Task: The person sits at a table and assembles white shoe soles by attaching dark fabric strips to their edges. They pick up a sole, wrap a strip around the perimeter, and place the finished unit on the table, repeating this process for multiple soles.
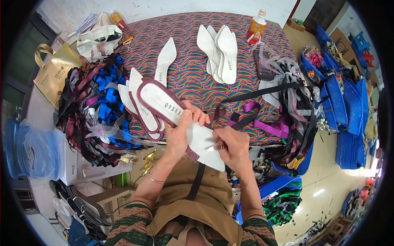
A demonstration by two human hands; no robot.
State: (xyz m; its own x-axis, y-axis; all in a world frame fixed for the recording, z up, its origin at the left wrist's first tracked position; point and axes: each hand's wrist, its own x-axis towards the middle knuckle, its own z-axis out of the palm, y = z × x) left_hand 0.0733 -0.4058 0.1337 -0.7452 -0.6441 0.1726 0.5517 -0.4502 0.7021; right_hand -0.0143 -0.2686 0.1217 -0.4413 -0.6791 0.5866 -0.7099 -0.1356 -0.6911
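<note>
A white shoe insole (201, 141), pointed at the toe, is in my left hand (180, 127), its toe angled toward my lap. Burgundy glitter trim edges its heel and part of its sides. My right hand (234, 145) is closed beside the toe half, around a small shiny metal tool (211, 148) whose kind is blurred. Just left of my left hand lie several trimmed insoles (143, 112), overlapping. A plain white insole (166, 59) lies farther back, and a fanned stack of plain insoles (219, 53) sits at the far middle.
Tangled ribbon strips heap at the left (92, 106) and right (289, 135) of the patterned tablecloth (184, 30). A dark phone (263, 65) and a drink bottle (257, 26) stand far right. A gold paper bag (55, 74) is at left; blue bins (342, 98) are at right.
</note>
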